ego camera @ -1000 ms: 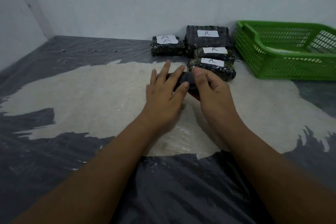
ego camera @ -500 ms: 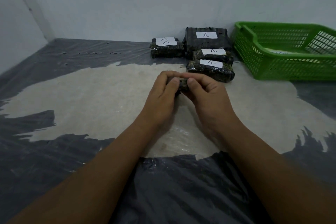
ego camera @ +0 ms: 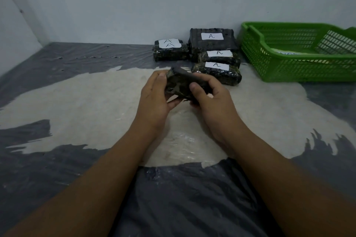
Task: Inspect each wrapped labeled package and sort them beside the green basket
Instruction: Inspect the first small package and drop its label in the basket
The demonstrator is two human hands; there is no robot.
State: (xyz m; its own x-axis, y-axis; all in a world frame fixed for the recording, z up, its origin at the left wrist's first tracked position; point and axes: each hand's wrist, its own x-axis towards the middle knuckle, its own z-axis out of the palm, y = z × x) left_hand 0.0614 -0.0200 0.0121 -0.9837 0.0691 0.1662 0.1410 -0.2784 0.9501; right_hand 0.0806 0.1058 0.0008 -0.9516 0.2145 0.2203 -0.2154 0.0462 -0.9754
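Head view: just above the middle of the frame, both hands hold one dark wrapped package, tilted and lifted off the grey plastic sheet. The left hand curls its fingers round the package's left end. The right hand grips the right end, thumb on the near face. Behind them, in the upper centre-right, other dark packages with white "A" labels lie grouped just left of the green basket, which sits at the upper right.
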